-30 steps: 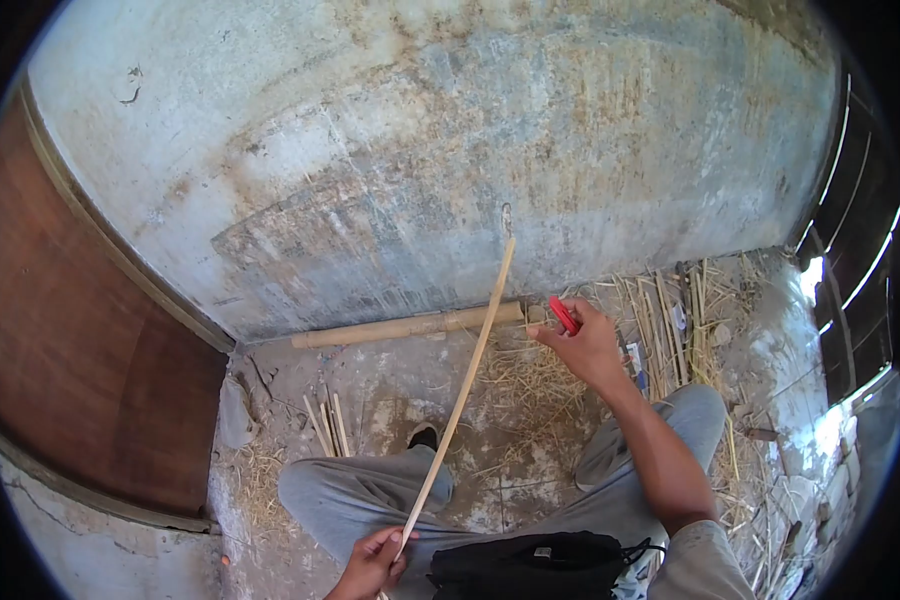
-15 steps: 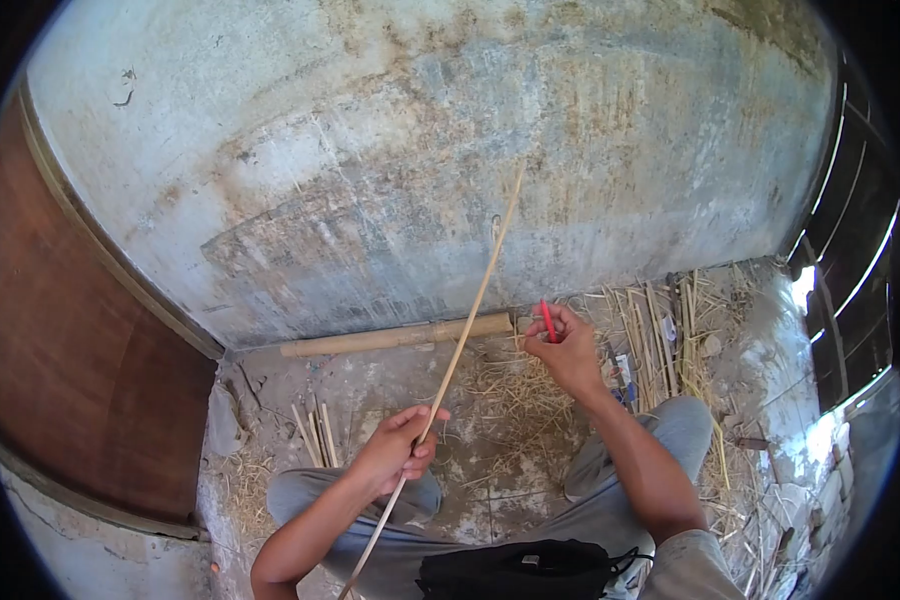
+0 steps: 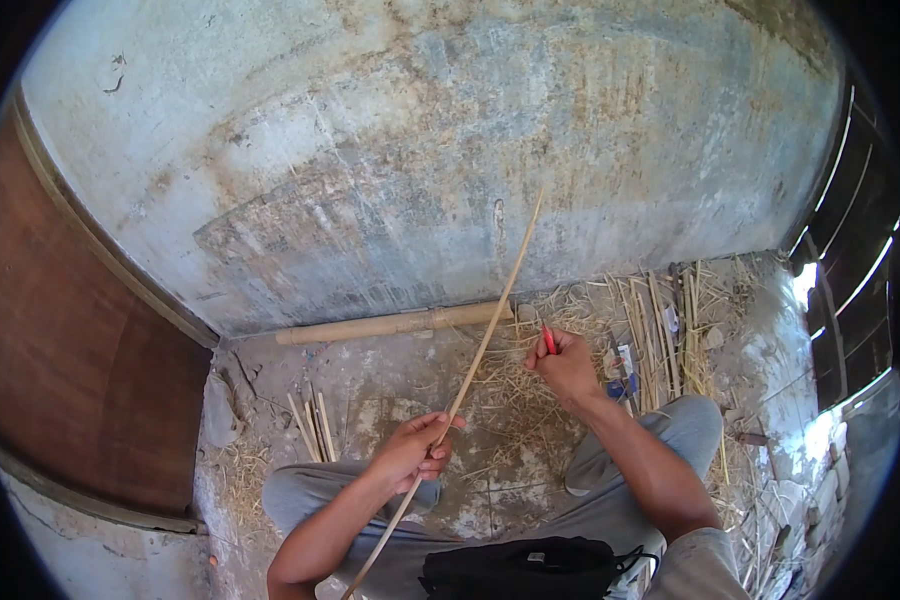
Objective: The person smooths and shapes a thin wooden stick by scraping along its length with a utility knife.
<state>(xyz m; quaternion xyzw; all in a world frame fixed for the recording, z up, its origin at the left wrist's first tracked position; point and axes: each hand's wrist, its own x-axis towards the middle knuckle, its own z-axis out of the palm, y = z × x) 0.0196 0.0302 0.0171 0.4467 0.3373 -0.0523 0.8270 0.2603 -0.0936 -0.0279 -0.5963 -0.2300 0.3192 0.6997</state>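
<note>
A long, thin bamboo strip [image 3: 492, 332] slants up from my lap toward the wall. My left hand [image 3: 412, 452] is closed around its lower part. To the right of the strip, apart from it, my right hand [image 3: 568, 368] is closed on a slim red pen-like object [image 3: 549, 341]. The object's narrow end points up and its lower part is hidden by my fingers. I cannot make out its exact kind.
A thick bamboo pole [image 3: 390, 326] lies along the foot of the stained wall [image 3: 420, 180]. Bamboo sticks [image 3: 660, 335] and shavings [image 3: 525, 410] litter the floor. Shorter sticks [image 3: 315, 428] lie by my left knee. A brown door panel [image 3: 90, 340] is at left.
The bamboo strip's upper end has moved down and slightly right. My left hand has shifted a little right with it, while my right hand has moved slightly down, turning the red object.
</note>
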